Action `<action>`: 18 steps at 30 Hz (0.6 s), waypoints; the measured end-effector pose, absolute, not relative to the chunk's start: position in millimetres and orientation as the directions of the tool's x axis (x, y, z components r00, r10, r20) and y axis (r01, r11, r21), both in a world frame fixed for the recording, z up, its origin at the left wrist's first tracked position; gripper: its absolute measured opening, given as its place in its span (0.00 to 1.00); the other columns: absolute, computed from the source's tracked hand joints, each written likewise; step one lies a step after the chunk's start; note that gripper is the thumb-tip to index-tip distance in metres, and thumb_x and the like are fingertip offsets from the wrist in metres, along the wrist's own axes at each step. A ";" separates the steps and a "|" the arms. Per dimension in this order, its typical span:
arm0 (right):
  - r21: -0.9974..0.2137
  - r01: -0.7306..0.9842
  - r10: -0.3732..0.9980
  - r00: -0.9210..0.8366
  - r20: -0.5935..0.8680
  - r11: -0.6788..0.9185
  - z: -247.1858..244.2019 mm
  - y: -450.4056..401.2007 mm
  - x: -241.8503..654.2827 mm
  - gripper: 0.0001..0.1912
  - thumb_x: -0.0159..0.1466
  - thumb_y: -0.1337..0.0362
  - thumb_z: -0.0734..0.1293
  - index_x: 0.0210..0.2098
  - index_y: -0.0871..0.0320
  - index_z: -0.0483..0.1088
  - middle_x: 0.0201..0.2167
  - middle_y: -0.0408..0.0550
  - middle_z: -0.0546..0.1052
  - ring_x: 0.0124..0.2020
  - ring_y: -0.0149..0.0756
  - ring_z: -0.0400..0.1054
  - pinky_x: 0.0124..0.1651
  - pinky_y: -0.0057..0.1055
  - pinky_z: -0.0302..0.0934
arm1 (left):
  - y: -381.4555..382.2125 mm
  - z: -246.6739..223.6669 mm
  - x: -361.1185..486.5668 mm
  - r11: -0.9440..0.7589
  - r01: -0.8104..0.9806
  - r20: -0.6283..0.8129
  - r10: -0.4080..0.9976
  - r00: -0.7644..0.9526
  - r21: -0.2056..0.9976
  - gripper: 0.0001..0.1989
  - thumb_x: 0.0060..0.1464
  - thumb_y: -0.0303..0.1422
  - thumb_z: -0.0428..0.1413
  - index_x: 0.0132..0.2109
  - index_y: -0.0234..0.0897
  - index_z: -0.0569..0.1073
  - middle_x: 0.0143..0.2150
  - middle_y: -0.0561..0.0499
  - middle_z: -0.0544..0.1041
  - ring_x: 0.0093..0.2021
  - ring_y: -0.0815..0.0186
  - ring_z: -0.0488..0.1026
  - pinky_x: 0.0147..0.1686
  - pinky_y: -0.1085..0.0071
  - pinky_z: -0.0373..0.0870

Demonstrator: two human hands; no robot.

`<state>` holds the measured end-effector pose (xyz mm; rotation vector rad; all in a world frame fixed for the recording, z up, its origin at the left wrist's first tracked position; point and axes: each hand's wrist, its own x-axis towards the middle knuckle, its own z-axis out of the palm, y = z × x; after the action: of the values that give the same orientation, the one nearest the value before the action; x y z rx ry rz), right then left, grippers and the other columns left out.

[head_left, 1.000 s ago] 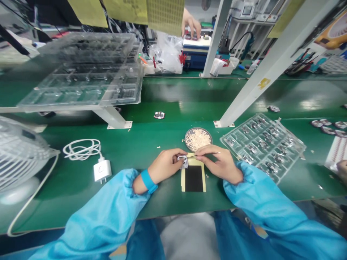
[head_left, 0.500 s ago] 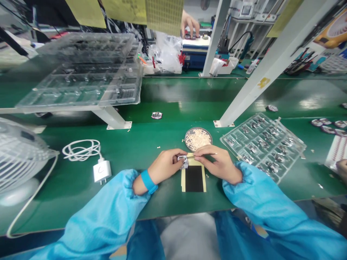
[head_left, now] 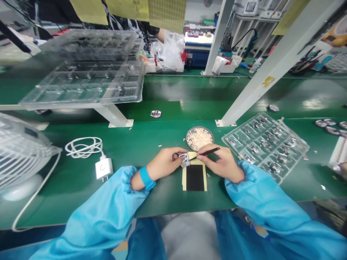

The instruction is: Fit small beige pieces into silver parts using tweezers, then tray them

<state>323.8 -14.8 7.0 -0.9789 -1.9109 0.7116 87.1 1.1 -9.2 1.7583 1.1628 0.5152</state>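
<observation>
Between its thumb and fingers my left hand point(head_left: 168, 162) holds a small silvery square part point(head_left: 185, 160). My right hand point(head_left: 221, 164) is closed on dark tweezers point(head_left: 210, 152), whose tip reaches the right side of the part. Below both hands lies a black pad point(head_left: 195, 178) on yellow backing. Just beyond them stands a round dish point(head_left: 200, 138) filled with tiny pale pieces. A clear tray point(head_left: 267, 144) with several small metal parts is to the right of my right hand.
A white fan point(head_left: 21, 155) and a white charger point(head_left: 104, 168) with coiled cable are at left. Clear trays point(head_left: 89, 83) rest on a raised shelf. A slanted white post point(head_left: 255, 86) rises behind the dish. One loose part point(head_left: 156, 114) lies farther back.
The tweezers have turned in my right hand, and more of their dark body shows. The part in my left hand is tilted differently. Another person's hand has left the blue box at the back.
</observation>
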 end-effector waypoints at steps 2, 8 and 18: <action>-0.773 0.358 0.846 -0.330 0.420 0.523 6.7 -15.1 322.9 0.04 0.64 0.63 0.71 0.39 0.53 0.76 0.37 0.48 0.81 0.38 0.39 0.76 0.45 0.37 0.73 | 2.6 -9.6 85.9 -0.090 0.470 -0.167 0.862 0.478 0.878 0.16 0.59 0.33 0.54 0.52 0.37 0.78 0.33 0.51 0.80 0.27 0.68 0.71 0.27 0.74 0.64; -0.888 0.272 0.911 -0.290 0.292 0.371 0.2 -9.4 325.0 0.05 0.64 0.61 0.71 0.37 0.55 0.76 0.36 0.48 0.80 0.39 0.38 0.76 0.44 0.35 0.73 | 6.8 -11.0 81.9 0.003 0.409 -0.228 0.835 0.501 0.912 0.19 0.60 0.37 0.55 0.55 0.36 0.77 0.36 0.48 0.82 0.32 0.64 0.75 0.32 0.71 0.70; -0.999 0.022 0.920 -0.392 0.025 0.037 7.5 7.8 337.8 0.18 0.58 0.51 0.75 0.35 0.60 0.72 0.35 0.50 0.80 0.37 0.36 0.77 0.44 0.35 0.72 | 11.5 3.5 79.1 0.073 0.391 -0.293 0.790 0.539 0.917 0.20 0.57 0.37 0.58 0.56 0.35 0.77 0.36 0.48 0.82 0.32 0.65 0.74 0.35 0.70 0.72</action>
<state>337.8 7.8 7.5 -0.9888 -1.5369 1.4601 79.1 11.5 3.5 1.5400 1.0485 0.4026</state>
